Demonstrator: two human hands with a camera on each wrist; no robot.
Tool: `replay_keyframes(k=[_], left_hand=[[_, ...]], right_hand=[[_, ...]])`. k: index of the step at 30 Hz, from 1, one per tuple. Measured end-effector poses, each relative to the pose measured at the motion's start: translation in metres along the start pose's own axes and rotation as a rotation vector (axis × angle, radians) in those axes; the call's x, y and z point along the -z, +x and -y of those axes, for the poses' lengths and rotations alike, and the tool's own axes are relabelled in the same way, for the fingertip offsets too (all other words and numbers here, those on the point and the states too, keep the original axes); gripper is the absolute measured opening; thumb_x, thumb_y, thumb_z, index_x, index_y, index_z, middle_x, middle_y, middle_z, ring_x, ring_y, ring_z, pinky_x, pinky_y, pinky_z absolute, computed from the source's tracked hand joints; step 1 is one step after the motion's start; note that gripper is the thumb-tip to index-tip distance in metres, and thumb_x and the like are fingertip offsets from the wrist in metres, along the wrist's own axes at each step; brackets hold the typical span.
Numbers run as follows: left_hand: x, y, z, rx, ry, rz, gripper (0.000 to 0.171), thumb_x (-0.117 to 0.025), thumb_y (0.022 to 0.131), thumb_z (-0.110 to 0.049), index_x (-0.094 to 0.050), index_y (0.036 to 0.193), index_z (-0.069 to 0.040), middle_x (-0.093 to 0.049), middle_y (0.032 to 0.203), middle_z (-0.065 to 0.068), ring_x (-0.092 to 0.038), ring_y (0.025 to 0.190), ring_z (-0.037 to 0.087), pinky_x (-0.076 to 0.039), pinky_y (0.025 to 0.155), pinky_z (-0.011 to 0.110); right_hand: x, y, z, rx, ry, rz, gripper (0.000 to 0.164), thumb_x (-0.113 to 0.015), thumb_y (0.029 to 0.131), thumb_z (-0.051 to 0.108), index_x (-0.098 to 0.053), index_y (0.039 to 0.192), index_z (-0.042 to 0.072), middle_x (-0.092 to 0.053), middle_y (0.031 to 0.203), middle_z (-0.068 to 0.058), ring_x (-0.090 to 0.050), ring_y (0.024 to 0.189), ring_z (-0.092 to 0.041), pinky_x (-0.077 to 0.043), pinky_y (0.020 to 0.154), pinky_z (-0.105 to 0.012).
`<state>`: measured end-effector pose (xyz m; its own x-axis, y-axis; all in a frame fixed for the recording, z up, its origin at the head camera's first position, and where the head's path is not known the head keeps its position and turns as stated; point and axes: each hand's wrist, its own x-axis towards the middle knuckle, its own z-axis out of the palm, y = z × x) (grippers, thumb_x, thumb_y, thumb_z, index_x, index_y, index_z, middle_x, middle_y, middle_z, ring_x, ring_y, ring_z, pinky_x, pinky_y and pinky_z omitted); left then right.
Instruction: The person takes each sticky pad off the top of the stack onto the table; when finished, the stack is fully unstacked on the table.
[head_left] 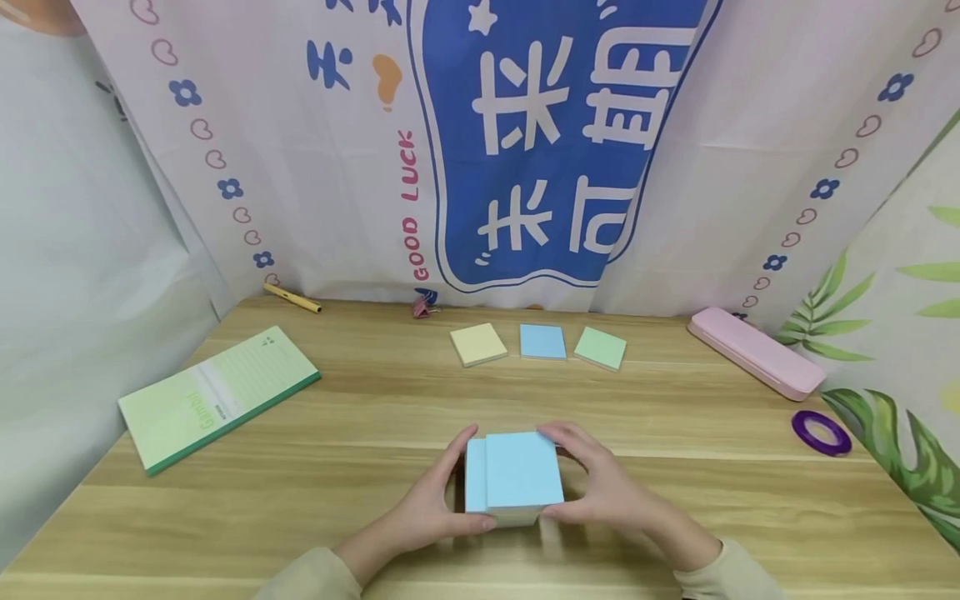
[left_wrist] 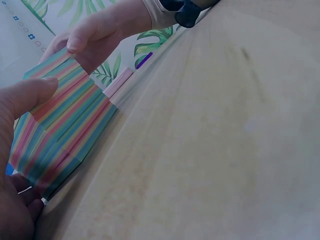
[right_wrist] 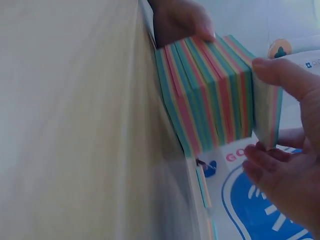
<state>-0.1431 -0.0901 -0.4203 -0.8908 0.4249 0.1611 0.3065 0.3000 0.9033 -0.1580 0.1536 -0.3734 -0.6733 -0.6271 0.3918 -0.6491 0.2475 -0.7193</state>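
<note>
Head view: left grip (head_left: pixel 429 507) holds one stack (head_left: pixel 476 477), right grip (head_left: pixel 609 490) apparently its top pad (head_left: pixel 523 471); three pads (head_left: pixel 543 342) beyond.

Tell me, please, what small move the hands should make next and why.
I would probably have the right hand ease the top pad leftward, square onto the stack: in the head view it sits offset to the right, leaving a strip of the stack's top uncovered, while the left hand holds the stack.
</note>
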Motion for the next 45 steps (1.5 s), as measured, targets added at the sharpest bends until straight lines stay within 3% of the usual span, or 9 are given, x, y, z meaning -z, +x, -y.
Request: replay_keyframes(k=[5,9,15,20,24,27,31,35,45], left_hand=[[0.003,-0.003,-0.016,0.008,-0.012,0.0,0.096,-0.076,0.064,-0.025,-0.014,0.138,-0.02,-0.025,0.136,0.015,-0.023,0.121,0.03,-0.018,0.093,0.054],[0.003,-0.002,-0.011,0.014,0.002,0.002,0.097,-0.076,0.064,-0.029,-0.013,0.138,-0.025,-0.026,0.136,0.013,-0.024,0.121,0.027,-0.019,0.093,0.053],[0.0,0.0,0.004,0.025,0.01,0.013,0.097,-0.074,0.063,-0.04,-0.01,0.136,-0.036,-0.021,0.138,0.008,-0.021,0.122,0.026,-0.019,0.093,0.054],[0.001,-0.001,0.004,0.033,0.007,0.013,0.097,-0.073,0.063,-0.041,-0.01,0.136,-0.037,-0.02,0.139,0.007,-0.02,0.123,0.026,-0.018,0.093,0.054],[0.001,0.0,0.003,0.024,0.001,0.012,0.096,-0.073,0.064,-0.04,-0.011,0.136,-0.035,-0.023,0.137,0.011,-0.022,0.122,0.027,-0.018,0.094,0.054],[0.001,0.0,0.003,0.018,-0.006,0.018,0.095,-0.073,0.065,-0.039,-0.011,0.136,-0.034,-0.023,0.137,0.011,-0.021,0.122,0.027,-0.017,0.094,0.054],[0.001,0.0,0.004,0.024,-0.007,0.02,0.096,-0.074,0.065,-0.038,-0.011,0.137,-0.033,-0.021,0.138,0.01,-0.02,0.123,0.027,-0.017,0.094,0.054],[0.002,-0.001,0.005,0.021,0.002,0.022,0.096,-0.073,0.065,-0.038,-0.01,0.137,-0.033,-0.024,0.137,0.012,-0.023,0.122,0.028,-0.018,0.094,0.053],[0.001,-0.002,0.006,0.022,0.01,0.015,0.099,-0.075,0.062,-0.04,-0.009,0.136,-0.035,-0.027,0.135,0.01,-0.025,0.12,0.026,-0.019,0.093,0.054]], right_hand=[[0.01,-0.003,-0.008,-0.004,0.115,-0.087,0.078,-0.074,0.061,-0.004,-0.032,0.125,-0.012,-0.035,0.118,-0.026,-0.041,0.107,-0.027,-0.034,0.089,-0.026],[0.023,-0.003,-0.02,-0.099,0.146,-0.209,0.08,-0.075,0.061,0.0,-0.031,0.128,-0.008,-0.035,0.117,-0.021,-0.039,0.11,-0.033,-0.033,0.088,-0.024],[0.064,0.004,-0.039,-0.317,0.177,-0.479,0.082,-0.069,0.067,-0.004,-0.019,0.132,-0.009,-0.027,0.126,-0.027,-0.031,0.116,-0.037,-0.032,0.088,-0.021],[0.095,0.011,-0.07,-0.434,0.259,-0.738,0.085,-0.066,0.072,-0.003,-0.008,0.134,-0.007,-0.017,0.133,-0.03,-0.021,0.122,-0.034,-0.025,0.094,-0.023],[0.113,0.018,-0.097,-0.537,0.259,-0.953,0.085,-0.07,0.071,0.006,-0.015,0.137,0.001,-0.018,0.136,-0.024,-0.022,0.123,-0.028,-0.024,0.094,-0.02],[0.122,0.022,-0.115,-0.628,0.194,-1.059,0.084,-0.072,0.069,0.014,-0.021,0.135,0.002,-0.016,0.135,-0.018,-0.024,0.123,-0.024,-0.026,0.093,-0.019],[0.128,0.025,-0.135,-0.797,0.036,-1.108,0.086,-0.071,0.069,0.029,-0.022,0.134,0.001,-0.015,0.13,-0.014,-0.026,0.12,-0.022,-0.026,0.094,-0.022],[0.131,0.024,-0.153,-0.936,-0.054,-1.097,0.091,-0.068,0.069,0.04,-0.019,0.136,0.004,-0.017,0.131,-0.017,-0.025,0.117,-0.026,-0.023,0.097,-0.03],[0.13,0.018,-0.181,-1.005,-0.113,-1.046,0.095,-0.066,0.071,0.039,-0.01,0.137,0.001,-0.01,0.131,-0.021,-0.021,0.118,-0.034,-0.021,0.098,-0.038]])
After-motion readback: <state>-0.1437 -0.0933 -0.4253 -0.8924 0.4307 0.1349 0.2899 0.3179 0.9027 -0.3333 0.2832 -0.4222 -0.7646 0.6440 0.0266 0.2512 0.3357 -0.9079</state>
